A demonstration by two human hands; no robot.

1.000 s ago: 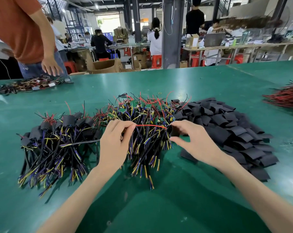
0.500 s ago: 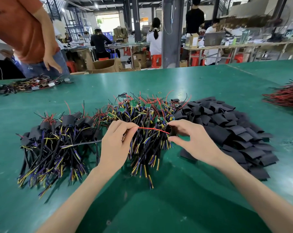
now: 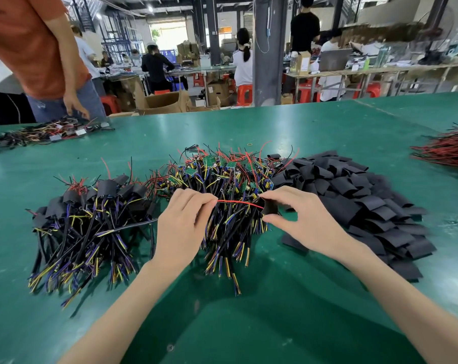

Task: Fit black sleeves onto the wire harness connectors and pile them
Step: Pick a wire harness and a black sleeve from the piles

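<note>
The wide green table [image 3: 249, 324] is carrying three heaps side by side in front of the person. On the right the heap of loose black sleeves [image 3: 359, 206] is lying. In the middle the heap of bare harnesses [image 3: 222, 179] is waiting, with small green boards showing on top. On the left the heap of finished harnesses [image 3: 86, 224] is lying, their heads already covered in black.

The two hands are working just above the middle heap. The left hand [image 3: 180, 227] is pinching one end of a thin red wire [image 3: 239, 203] between the fingertips, and a black cable [image 3: 133, 226] is running away from under this hand toward the left heap. The right hand [image 3: 306, 224] is pinching one black sleeve [image 3: 270, 207] between thumb and forefinger, the other fingers curling loosely. The red wire is stretching from one hand to the other and is meeting the sleeve at its mouth. Whether it is already going inside, the view is not showing.

Several things are threatening this step, as it seems. The sleeve is looking soft and flat, so a strong pinch is probably closing its mouth. The wire is thin, so it is likely bending aside rather than entering. The hands are hanging close over the heap, so loose wires there are perhaps catching and coming along.
</note>
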